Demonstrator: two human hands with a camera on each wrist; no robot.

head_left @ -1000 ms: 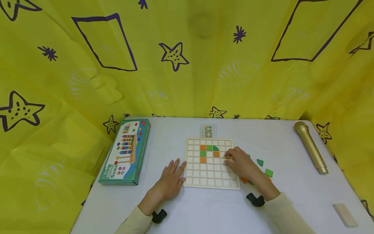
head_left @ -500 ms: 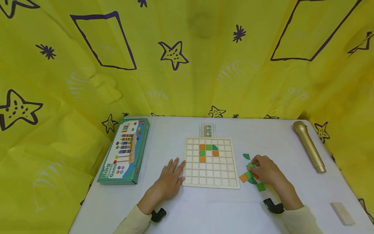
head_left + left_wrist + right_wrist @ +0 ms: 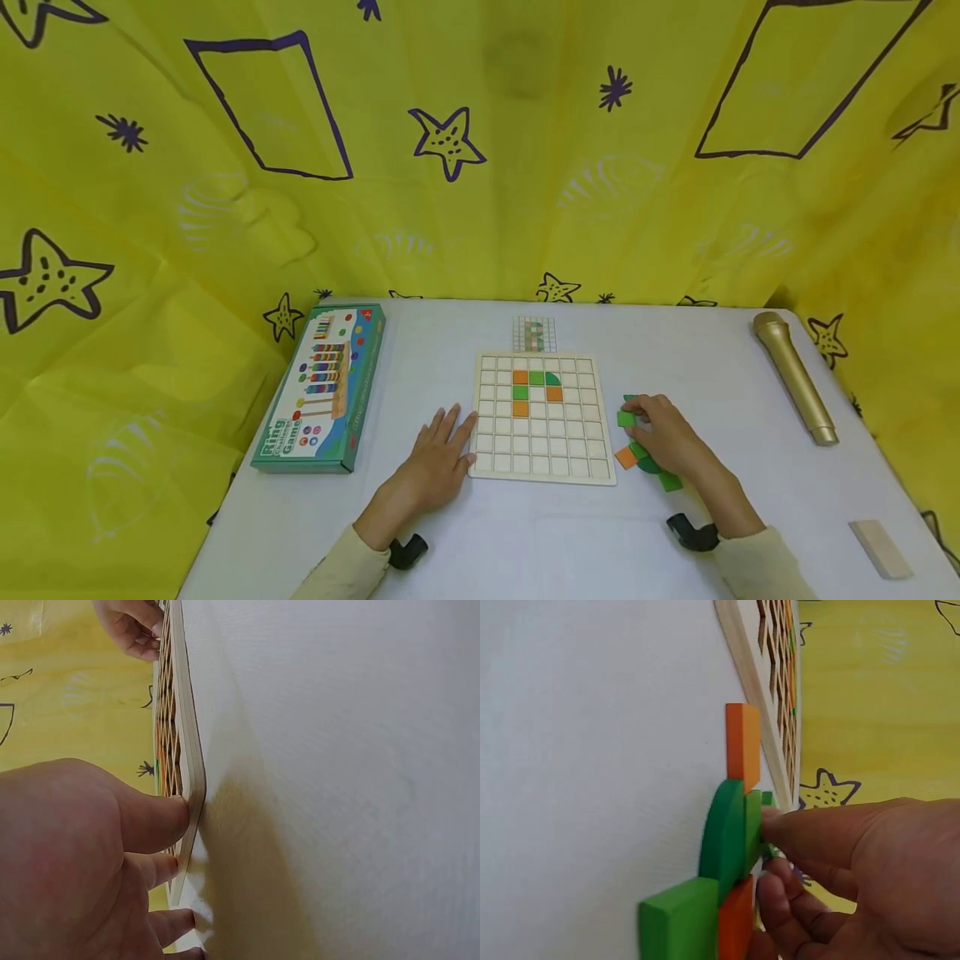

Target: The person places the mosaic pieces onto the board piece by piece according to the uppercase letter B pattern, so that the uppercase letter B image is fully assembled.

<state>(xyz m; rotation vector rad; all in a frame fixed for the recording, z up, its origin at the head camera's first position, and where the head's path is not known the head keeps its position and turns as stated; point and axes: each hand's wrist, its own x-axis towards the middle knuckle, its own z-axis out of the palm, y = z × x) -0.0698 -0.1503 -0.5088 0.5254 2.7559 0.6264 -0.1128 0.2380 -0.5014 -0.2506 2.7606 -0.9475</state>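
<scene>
The left hand (image 3: 435, 471) lies with its fingers spread and fairly straight, its thumb touching the edge of the wooden grid board (image 3: 536, 433) near the corner closest to the person. The board rests flat on the white surface (image 3: 540, 533), just to the right of this hand and to the left of the other. Ahead and to the right of the left hand, set into the grid's cells, are three orange squares (image 3: 521, 377), two green squares (image 3: 536, 378) and a dark green quarter-round (image 3: 552, 379).

The right hand (image 3: 667, 433) pinches a light green tile (image 3: 626, 419) between thumb and fingers, just off the board's right side. A dark green piece (image 3: 631, 397) shows partly beyond its fingertips. Nearer the person, beside and partly below this hand, is a loose cluster: an orange tile (image 3: 626, 457), a dark green curved piece (image 3: 648, 465) and a green tile (image 3: 671, 482), with others partly hidden.

Beyond both hands, at the board's far edge, lies a small pattern card (image 3: 535, 334). A ring game box (image 3: 318, 392) is left of the left hand. Well to the right of the right hand are a gold microphone (image 3: 797, 379) and, nearer the person, a pale flat block (image 3: 881, 549).
</scene>
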